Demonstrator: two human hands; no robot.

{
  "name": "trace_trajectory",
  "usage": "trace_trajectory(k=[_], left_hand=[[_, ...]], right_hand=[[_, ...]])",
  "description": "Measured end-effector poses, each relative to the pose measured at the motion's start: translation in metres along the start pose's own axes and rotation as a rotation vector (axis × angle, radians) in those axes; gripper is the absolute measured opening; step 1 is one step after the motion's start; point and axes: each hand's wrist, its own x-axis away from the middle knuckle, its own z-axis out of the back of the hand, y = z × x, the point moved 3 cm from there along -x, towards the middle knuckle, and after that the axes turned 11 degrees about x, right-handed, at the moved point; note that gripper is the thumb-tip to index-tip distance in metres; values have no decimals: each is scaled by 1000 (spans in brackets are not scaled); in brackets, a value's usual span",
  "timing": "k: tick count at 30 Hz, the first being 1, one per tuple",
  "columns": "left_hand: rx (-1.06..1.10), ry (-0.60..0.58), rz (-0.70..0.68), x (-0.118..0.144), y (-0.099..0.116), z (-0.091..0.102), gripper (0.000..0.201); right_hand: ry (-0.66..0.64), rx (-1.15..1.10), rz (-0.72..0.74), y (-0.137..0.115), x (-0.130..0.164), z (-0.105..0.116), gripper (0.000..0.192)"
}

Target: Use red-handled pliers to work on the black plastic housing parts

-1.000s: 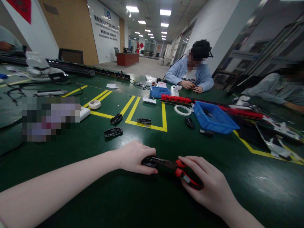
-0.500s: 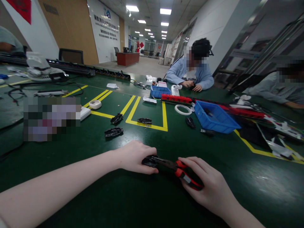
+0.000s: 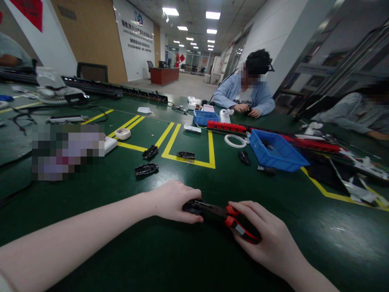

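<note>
My left hand (image 3: 176, 200) is closed around a black plastic part (image 3: 192, 206) near the middle of the view, so most of the part is hidden. Red-and-black pliers (image 3: 232, 219) are gripped in my right hand (image 3: 264, 227), and their jaws reach left onto the part's right end. Whether the jaws are clamped on it I cannot tell. Beyond my left hand lie similar black plastic parts: one (image 3: 146, 169) just past the wrist, another (image 3: 150, 152) behind it, and a third (image 3: 186, 155) on the yellow tape.
At right stands a blue bin (image 3: 276, 152), with two more black pieces (image 3: 244, 157) beside it. A white ring (image 3: 235, 140) and a tape roll (image 3: 122, 134) lie on the green table (image 3: 106, 219). A person (image 3: 244, 93) sits across, hands on a small dark object.
Both hands, the black part and the pliers hold nearly the same pose. The whole view has shifted very slightly.
</note>
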Motion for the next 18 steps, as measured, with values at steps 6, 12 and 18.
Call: trace_trajectory(k=[6,12,18], left_hand=[[11,-6,-5,-1,0,1,36],[-6,-14,9,0,1,1,37],[-2,-11,2,0,0,0,37]], right_hand=[[-6,5,-4,0,0,-1,48],[-14,-13,-10,1,0,-1,48],[-27,-11,-17,1,0,-1,49]])
